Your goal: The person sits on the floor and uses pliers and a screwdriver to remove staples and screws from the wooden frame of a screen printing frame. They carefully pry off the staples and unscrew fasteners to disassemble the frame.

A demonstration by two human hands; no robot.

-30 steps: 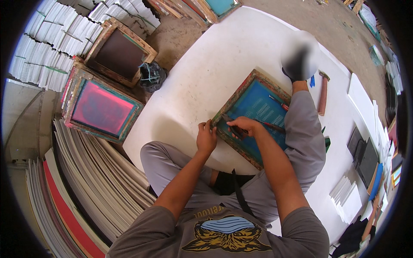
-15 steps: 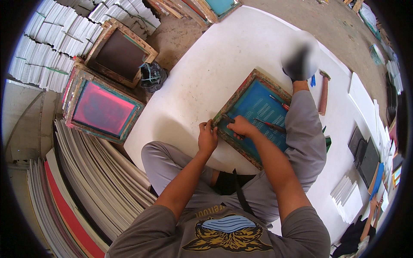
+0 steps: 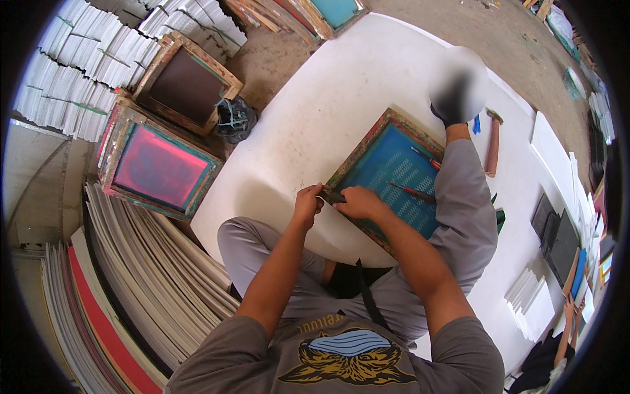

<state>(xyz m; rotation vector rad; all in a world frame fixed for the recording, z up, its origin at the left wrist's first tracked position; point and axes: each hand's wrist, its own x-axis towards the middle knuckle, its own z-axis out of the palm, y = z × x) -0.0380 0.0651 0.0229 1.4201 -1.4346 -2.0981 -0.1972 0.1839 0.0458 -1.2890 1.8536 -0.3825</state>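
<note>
At the screen frame's [image 3: 387,150] left corner, the right hand [image 3: 362,202] clasps a dark tool [image 3: 334,196], the left hand [image 3: 307,205] curled at its tip (perhaps steadying, hold unclear).

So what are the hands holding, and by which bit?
The right hand grips a dark tool by its handle end. The left hand is at the other end; its hold is unclear.

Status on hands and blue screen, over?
Right hand gripping plier-like tool; left hand at its tip. Blue-mesh printing screen on white surface. Two red-handled screwdrivers on it.
</note>
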